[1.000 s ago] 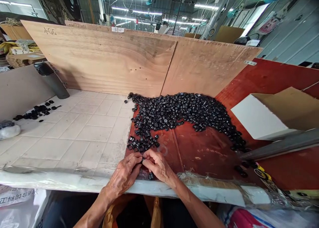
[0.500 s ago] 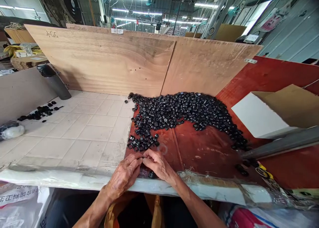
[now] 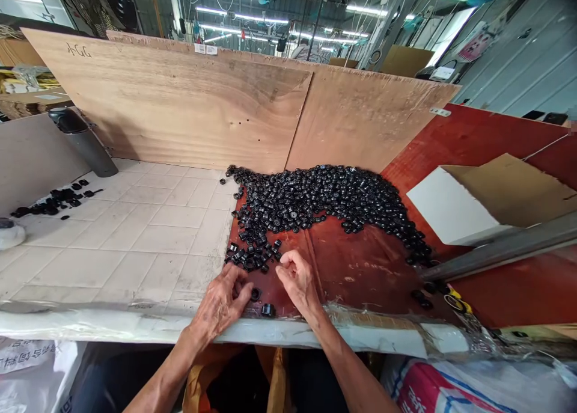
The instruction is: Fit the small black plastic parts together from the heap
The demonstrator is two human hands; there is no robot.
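Note:
My left hand [image 3: 224, 299] rests low over the front of the red board, fingers curled and thumb apart, with nothing visible in its grasp. Just beside its thumb tip lies a small black ring-shaped part [image 3: 255, 294]. A black cylindrical part [image 3: 268, 310] sits nearer the front edge, between the hands. My right hand [image 3: 297, 279] is closed in a pinch at the near edge of a small cluster of black parts [image 3: 252, 253]; what its fingertips hold, if anything, is too small to make out. Behind spreads a large heap of black parts [image 3: 324, 196].
A plywood panel [image 3: 180, 106] stands along the back. At right are an open white cardboard box [image 3: 455, 205], a grey metal bar [image 3: 500, 253] and yellow-handled scissors [image 3: 460, 303]. A dark bottle [image 3: 85, 145] and scattered black pieces [image 3: 54, 202] occupy the left side.
My hands, together before, have separated: the right moved up and right toward the cluster, the left slightly left. A ring part now shows by the left thumb. The camera view shifted slightly.

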